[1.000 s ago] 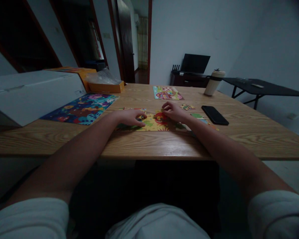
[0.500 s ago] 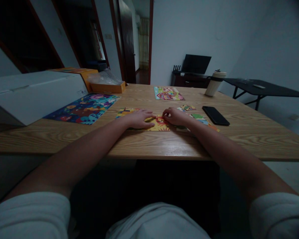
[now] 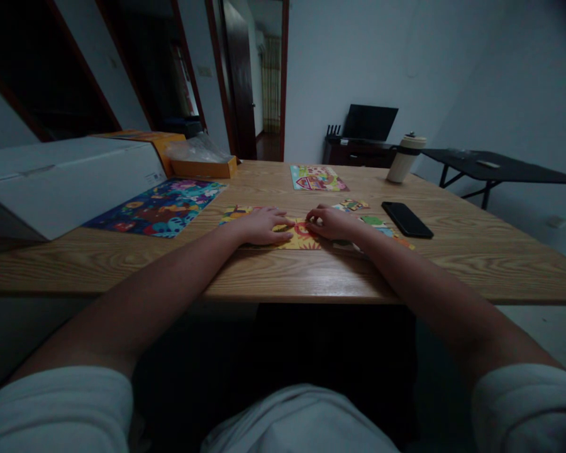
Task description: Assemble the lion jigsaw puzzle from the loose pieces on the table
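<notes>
While the left hand (image 3: 266,226) lies palm down, its grip spread wide over the flat, yellow, card-like printed puzzle (image 3: 298,243), the right hand (image 3: 331,223) curls its fingers into a narrow grip at the red figure on it; whether they pinch a piece cannot be made out. The puzzle sits near the front edge of the brown wood-grained bench (image 3: 283,277), with flat, multicoloured pieces (image 3: 376,221) beside the right hand. It looks light, thin and fairly stiff, likely to slide easily and part at its joins if lifted by one corner; a single piece is best held by opposite edges.
</notes>
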Demonstrator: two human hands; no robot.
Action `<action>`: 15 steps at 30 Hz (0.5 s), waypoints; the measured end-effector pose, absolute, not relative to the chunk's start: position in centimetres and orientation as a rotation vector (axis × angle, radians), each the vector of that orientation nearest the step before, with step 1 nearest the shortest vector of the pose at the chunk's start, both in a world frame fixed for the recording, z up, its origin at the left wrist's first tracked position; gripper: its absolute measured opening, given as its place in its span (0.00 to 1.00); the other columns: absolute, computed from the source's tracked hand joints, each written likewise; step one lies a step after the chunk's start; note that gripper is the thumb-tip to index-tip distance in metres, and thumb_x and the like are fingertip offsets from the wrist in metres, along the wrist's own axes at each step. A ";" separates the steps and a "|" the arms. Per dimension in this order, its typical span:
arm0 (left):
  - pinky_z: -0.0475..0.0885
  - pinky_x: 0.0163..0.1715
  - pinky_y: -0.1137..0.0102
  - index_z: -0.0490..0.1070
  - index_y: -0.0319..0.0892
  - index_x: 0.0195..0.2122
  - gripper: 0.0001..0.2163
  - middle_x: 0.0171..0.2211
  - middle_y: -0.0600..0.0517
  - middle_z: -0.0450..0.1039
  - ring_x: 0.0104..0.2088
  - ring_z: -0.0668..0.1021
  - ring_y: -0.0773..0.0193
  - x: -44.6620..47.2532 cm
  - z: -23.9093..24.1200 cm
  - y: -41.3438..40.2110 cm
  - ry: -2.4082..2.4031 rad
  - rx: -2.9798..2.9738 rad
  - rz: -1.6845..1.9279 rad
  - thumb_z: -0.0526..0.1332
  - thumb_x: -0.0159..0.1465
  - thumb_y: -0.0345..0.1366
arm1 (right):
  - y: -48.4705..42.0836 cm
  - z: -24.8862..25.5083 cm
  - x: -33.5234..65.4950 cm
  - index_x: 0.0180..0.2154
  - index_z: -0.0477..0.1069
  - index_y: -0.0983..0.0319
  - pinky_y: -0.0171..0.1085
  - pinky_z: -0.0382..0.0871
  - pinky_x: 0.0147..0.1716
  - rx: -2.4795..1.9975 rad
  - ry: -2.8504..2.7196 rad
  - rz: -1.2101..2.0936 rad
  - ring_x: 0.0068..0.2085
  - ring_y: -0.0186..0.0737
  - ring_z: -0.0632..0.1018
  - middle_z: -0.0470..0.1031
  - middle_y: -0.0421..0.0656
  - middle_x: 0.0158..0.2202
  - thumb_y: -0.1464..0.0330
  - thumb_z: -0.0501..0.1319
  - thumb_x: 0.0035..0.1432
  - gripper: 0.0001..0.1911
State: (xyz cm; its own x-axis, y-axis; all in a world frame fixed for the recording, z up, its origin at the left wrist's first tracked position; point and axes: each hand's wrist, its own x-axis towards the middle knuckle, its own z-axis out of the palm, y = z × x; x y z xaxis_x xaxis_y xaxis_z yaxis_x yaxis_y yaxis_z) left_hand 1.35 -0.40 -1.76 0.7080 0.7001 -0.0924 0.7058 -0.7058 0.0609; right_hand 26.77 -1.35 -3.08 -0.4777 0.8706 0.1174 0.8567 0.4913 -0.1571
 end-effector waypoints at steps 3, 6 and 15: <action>0.48 0.66 0.52 0.65 0.53 0.66 0.34 0.70 0.47 0.56 0.69 0.57 0.45 1.5 -1.7 -0.6 1.172 2.850 -0.089 0.47 0.66 0.64 | -1.6 -2.9 26.5 0.50 0.76 0.60 0.40 0.68 0.41 -1.501 -2.572 0.056 0.41 0.47 0.79 0.75 0.53 0.50 0.57 0.55 0.68 0.19; 0.48 0.65 0.52 0.66 0.52 0.65 0.33 0.70 0.46 0.57 0.68 0.57 0.45 1.5 -1.6 -0.8 1.153 2.876 -0.079 0.47 0.66 0.64 | -1.9 -2.8 26.3 0.50 0.76 0.60 0.40 0.68 0.40 -1.509 -2.588 0.010 0.42 0.48 0.79 0.75 0.54 0.50 0.57 0.54 0.69 0.19; 0.53 0.64 0.55 0.65 0.50 0.65 0.33 0.67 0.45 0.62 0.66 0.63 0.47 1.7 -1.1 -1.3 1.117 2.861 -0.106 0.48 0.66 0.63 | -1.1 -2.8 26.7 0.50 0.77 0.59 0.40 0.69 0.39 -1.503 -2.514 0.180 0.40 0.46 0.79 0.79 0.52 0.45 0.52 0.59 0.65 0.21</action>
